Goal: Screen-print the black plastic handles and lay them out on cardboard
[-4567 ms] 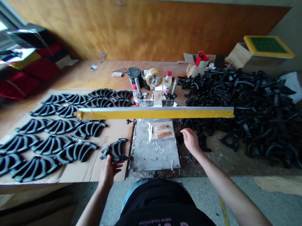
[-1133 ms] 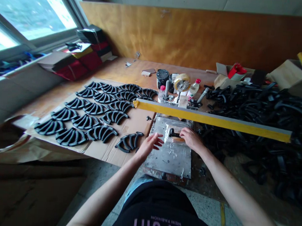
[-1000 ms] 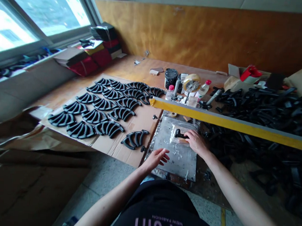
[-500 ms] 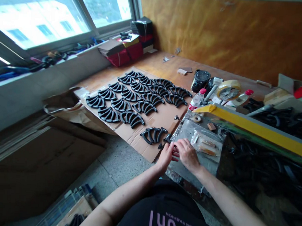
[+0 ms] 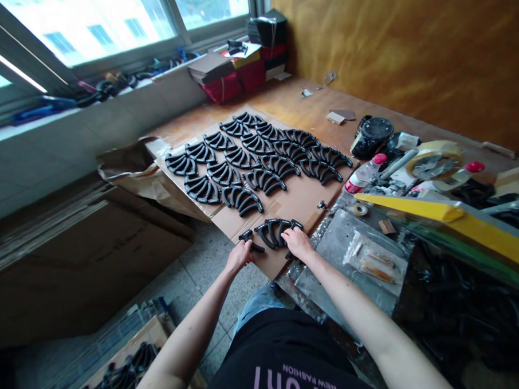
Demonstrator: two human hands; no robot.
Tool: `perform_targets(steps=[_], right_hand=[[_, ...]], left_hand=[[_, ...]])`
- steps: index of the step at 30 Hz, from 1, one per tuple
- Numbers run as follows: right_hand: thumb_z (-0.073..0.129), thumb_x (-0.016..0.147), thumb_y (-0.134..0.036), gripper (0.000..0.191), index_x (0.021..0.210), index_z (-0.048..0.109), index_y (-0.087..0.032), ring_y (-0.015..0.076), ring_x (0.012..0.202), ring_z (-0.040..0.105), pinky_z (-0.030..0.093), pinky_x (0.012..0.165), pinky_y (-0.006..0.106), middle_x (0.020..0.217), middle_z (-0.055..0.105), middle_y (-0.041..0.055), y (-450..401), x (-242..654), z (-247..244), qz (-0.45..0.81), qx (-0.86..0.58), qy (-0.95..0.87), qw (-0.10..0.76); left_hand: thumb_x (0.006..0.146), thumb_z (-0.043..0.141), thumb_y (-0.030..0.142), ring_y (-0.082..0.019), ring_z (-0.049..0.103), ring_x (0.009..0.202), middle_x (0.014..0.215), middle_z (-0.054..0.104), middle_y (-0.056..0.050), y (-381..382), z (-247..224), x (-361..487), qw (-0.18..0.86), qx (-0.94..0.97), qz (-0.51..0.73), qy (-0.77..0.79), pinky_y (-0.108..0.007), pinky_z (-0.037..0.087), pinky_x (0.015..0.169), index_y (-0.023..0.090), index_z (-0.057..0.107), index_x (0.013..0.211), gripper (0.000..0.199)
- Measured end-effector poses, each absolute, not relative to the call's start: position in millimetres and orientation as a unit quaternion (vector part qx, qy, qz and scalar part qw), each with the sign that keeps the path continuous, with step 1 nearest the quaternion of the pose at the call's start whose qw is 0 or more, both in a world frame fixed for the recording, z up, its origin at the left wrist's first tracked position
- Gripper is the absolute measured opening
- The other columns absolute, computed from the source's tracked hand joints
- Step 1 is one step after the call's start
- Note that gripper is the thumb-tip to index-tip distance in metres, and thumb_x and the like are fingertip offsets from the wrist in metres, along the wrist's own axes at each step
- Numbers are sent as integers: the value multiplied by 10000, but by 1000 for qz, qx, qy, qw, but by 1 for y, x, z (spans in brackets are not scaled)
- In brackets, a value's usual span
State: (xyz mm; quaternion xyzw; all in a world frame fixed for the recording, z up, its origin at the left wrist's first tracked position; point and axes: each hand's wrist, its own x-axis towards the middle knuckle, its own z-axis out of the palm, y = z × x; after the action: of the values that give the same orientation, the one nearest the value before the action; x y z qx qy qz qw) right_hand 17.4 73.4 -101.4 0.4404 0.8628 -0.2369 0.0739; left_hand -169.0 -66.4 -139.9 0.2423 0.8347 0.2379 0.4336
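A short row of black curved pieces, shaped like handles, lies fanned on the flat cardboard sheet near its front corner. My left hand pinches a black curved piece at the row's left end. At the right end, my right hand has its fingers closed on another black curved piece, partly hidden by the fingers. Farther back on the cardboard, many more such pieces lie in fan-shaped groups. A small black part sits apart near the sheet's right edge.
To the right are a grey board with a plastic packet, a red-capped bottle, a tape roll and a yellow-edged bar. Black pieces fill the dark area beyond. Folded cardboard leans at left.
My hands, close together beside the row before, have moved apart and left onto it. A curved piece now lies at the row's left end under my left hand. The view has shifted.
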Motion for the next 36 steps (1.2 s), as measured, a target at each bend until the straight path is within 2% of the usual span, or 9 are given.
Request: perform_targets(steps=[4,7,10,13,18,22,26,30,36], right_hand=[[424,961,-497,435,1009,703,-167,214,958,635,451,853,297,1019,654,135,71,15,-101,-217,465,854,86],[537,895,-535,445,1059,683,-147,246,991,631,459,852,316,1071,636,163,66,10,-99,-222,476,846,88],[635,852,-464,423,1113,655,-132,252,1018,621,453,874,318,1127,600,175,64,1,-98,-234,484,839,88],[642,860,-375,351,1124,652,-143,237,1026,613,441,903,313,1148,581,159,68,-7,-99,-250,490,832,78],[662,850,-349,330,1128,665,-170,229,1034,603,438,908,298,1151,573,138,75,-8,-102,-263,481,835,46],[609,887,-392,311,1094,682,-170,224,1014,607,440,892,294,1106,594,132,77,-1,-102,-250,483,839,36],[543,921,-427,355,1070,695,-144,226,984,619,442,871,296,1089,613,152,77,5,-102,-226,489,841,44],[532,924,-442,360,1063,708,-160,212,984,621,434,880,279,1086,626,140,73,3,-103,-247,470,846,50],[542,921,-417,337,1093,699,-173,203,1011,614,429,903,265,1118,609,126,71,-3,-107,-270,458,846,35]], left_hand=[[935,291,470,-161,619,524,561,652,-33,-61,-141,-172,430,256,196,843,-252,458,530,175,575,887,413],[937,283,438,-169,624,516,554,660,-49,-60,-140,-170,446,267,182,835,-260,462,526,166,612,809,446],[944,274,423,-164,625,507,565,673,-56,-59,-140,-165,445,278,181,832,-258,457,526,163,629,753,480],[955,281,443,-154,648,566,622,699,-50,-60,-139,-160,413,290,192,842,-242,453,560,171,636,768,485],[959,326,466,-159,655,662,699,696,-47,-68,-129,-148,333,308,202,868,-242,446,617,194,639,771,456],[954,376,489,-156,640,871,1007,677,-57,-74,-121,-127,239,367,229,869,-242,459,754,232,662,982,385],[957,417,435,-146,624,963,1251,576,-47,-65,-119,-111,178,475,207,836,-238,471,767,309,605,1247,368],[953,428,434,-167,635,948,1220,575,-69,-52,-118,-110,189,443,163,861,-264,483,769,284,562,1315,414],[961,401,442,-211,636,984,1183,605,-103,-45,-120,-114,175,401,195,878,-306,476,826,218,562,1299,436]])
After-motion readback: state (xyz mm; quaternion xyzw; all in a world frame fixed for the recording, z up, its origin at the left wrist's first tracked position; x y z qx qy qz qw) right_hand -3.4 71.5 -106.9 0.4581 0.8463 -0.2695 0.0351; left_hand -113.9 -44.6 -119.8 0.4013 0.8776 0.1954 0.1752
